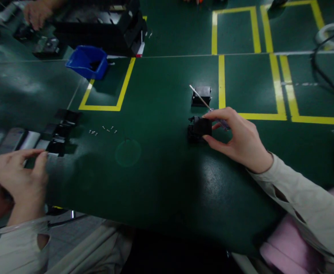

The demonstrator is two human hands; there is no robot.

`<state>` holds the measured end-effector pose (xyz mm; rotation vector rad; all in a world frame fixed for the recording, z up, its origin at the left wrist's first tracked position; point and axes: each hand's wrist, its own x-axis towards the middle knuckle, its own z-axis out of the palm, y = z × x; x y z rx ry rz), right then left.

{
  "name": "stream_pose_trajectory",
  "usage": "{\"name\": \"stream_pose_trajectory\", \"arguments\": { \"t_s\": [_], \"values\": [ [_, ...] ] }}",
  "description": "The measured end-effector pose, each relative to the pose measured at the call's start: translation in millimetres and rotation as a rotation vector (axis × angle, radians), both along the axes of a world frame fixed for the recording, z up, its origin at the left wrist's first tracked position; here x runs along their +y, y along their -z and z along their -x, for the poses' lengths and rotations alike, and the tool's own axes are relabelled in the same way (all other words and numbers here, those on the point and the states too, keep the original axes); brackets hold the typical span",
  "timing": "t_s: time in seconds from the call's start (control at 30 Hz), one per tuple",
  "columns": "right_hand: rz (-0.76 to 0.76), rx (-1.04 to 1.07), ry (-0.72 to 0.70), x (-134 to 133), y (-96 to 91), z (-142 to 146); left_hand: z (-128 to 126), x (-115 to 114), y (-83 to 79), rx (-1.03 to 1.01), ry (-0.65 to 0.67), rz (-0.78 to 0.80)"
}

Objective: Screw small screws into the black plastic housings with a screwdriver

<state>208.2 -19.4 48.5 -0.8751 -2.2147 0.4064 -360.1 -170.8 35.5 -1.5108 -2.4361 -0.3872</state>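
My right hand (238, 139) grips a small black plastic part (198, 130) resting on the green table, thumb and fingers closed around its right side. A thin screwdriver (205, 102) also sits in that hand, its shaft pointing up and left. A second black part (201, 96) stands just behind. My left hand (22, 173) is at the table's left edge, fingers curled down over a row of black and silver parts (56, 133); whether it grips one I cannot tell. Several tiny screws (104, 130) lie loose between the two hands.
A blue bin (87, 61) sits at the back left beside a large black fixture (104, 24). Another person's hand (37, 13) works at the far left. Yellow tape lines (221, 76) mark the table; black cables (323, 72) and a white roll lie at the right.
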Motion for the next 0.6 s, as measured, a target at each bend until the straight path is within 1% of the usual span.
{"name": "stream_pose_trajectory", "arguments": {
  "t_s": [0.07, 0.13, 0.27, 0.47, 0.6],
  "values": [
    [0.01, 0.003, 0.001, -0.1, -0.3, 0.0, -4.5, 2.6, 2.8, 0.048, -0.011, -0.125],
    [0.009, 0.0, 0.008, -0.1, -0.4, -0.2, -4.4, 4.3, 5.5, 0.071, 0.018, -0.182],
    [0.006, 0.002, 0.01, -0.2, -0.4, -0.6, 1.3, 3.4, 10.1, 0.076, 0.091, -0.182],
    [0.029, 0.002, 0.007, -0.2, -0.2, -0.5, -0.3, 4.7, 11.8, 0.043, 0.102, -0.208],
    [0.038, 0.009, 0.006, 0.3, 0.4, -0.3, 0.9, 5.6, 14.5, 0.059, 0.142, -0.205]
  ]
}}
